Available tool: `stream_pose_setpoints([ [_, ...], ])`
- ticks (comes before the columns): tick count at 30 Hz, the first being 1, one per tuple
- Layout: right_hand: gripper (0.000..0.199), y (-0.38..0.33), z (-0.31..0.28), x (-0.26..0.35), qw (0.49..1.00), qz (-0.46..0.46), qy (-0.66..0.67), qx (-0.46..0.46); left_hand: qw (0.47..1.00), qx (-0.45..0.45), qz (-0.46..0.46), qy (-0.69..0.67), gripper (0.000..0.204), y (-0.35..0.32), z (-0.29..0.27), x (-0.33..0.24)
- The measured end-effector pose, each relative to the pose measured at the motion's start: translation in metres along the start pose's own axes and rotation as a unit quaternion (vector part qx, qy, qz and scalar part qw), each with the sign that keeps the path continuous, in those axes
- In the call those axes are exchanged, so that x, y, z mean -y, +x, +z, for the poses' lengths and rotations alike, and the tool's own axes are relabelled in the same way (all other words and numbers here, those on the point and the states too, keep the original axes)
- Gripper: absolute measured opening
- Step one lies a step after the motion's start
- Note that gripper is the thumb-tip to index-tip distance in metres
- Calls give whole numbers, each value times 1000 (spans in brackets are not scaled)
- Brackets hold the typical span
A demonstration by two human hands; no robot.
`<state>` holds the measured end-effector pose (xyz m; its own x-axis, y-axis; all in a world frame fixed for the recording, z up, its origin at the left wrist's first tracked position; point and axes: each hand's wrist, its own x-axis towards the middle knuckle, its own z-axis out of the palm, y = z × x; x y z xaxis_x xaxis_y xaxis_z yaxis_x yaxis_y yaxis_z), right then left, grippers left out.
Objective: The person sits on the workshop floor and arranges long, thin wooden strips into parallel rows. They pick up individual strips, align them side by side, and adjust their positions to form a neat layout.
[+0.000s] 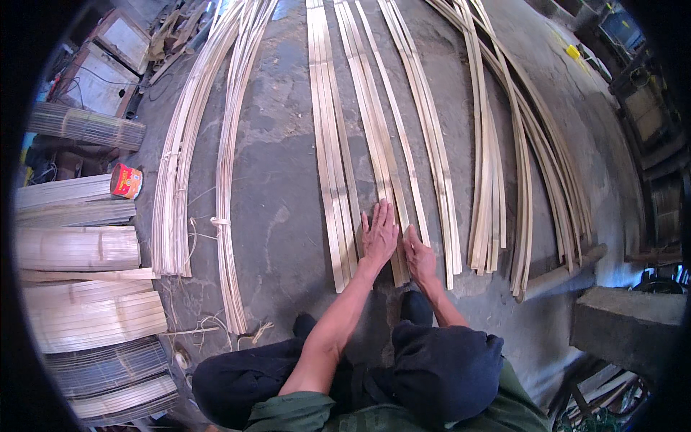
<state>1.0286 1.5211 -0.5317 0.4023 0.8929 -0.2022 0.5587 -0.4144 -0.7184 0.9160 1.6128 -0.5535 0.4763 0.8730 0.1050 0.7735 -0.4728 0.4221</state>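
Several fingers extended, my left hand lies flat on the central strips; my right hand at their right edge, grip unclear

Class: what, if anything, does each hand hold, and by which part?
The left hand lies flat on pale strips, gripping nothing; whether the right hand holds any cannot be told.

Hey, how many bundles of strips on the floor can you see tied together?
2: a wide bundle toward the left, and a narrow bundle between it and the left hand. Others could be tied out of view.
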Motion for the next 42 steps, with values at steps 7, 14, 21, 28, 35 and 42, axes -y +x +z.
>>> stream_pose_setpoints([
  [7, 41, -19, -13, 37, 975, -149, 94, -135, 992, -80, -42, -86, 58, 3, -14, 10],
  [14, 44, -16, 25, 43, 986, -78, 134, -66, 988, -103, -115, 6, 57, 5, -27, 40],
  [21, 45, -26, 65, 55, 981, -2, 195, 4, 985, -65, -157, 34, 56, -4, -32, 56],
  [28, 45, -36, 66, 61, 982, 8, 186, 11, 986, -62, -151, 36, 55, -7, -37, 56],
  [35, 44, -47, 76, 57, 977, -29, 209, -35, 988, -41, -146, 24, 54, -11, -43, 56],
  [42, 41, -28, 68, 53, 991, -11, 130, 16, 989, -77, -126, 2, 50, -10, -37, 63],
])
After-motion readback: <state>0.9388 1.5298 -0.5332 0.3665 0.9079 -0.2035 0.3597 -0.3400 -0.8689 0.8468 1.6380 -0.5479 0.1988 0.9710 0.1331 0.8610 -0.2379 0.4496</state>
